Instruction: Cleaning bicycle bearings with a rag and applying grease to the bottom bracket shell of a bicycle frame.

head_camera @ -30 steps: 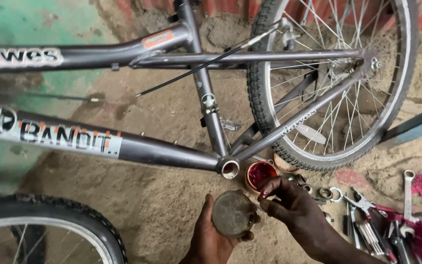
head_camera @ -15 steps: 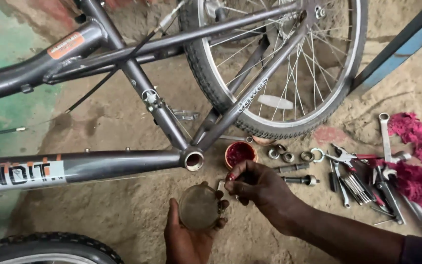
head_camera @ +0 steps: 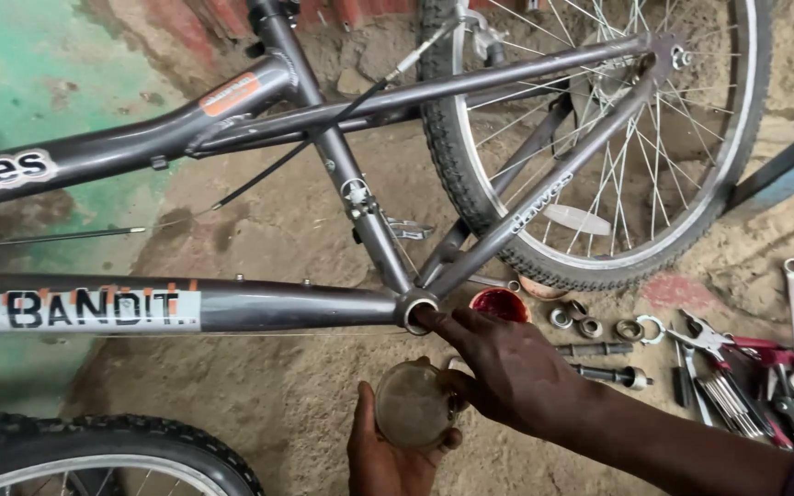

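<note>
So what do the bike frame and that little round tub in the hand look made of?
The bike frame looks like painted metal tubing: a smooth grey satin coat with dull highlights and stickers. The little round tub in the left hand seems to be clear plastic, since it is see-through though clouded; it could be glass.

We see soft, even daylight with no hard glare; the sandy floor (head_camera: 259, 395) is evenly lit, with a dim patch under the bicycle frame (head_camera: 277, 308). Faint sheen runs along the frame tubes. Our right hand (head_camera: 507, 367) casts only a weak shadow. Focus is fairly sharp, with slight softness and bending toward the edges.
</note>
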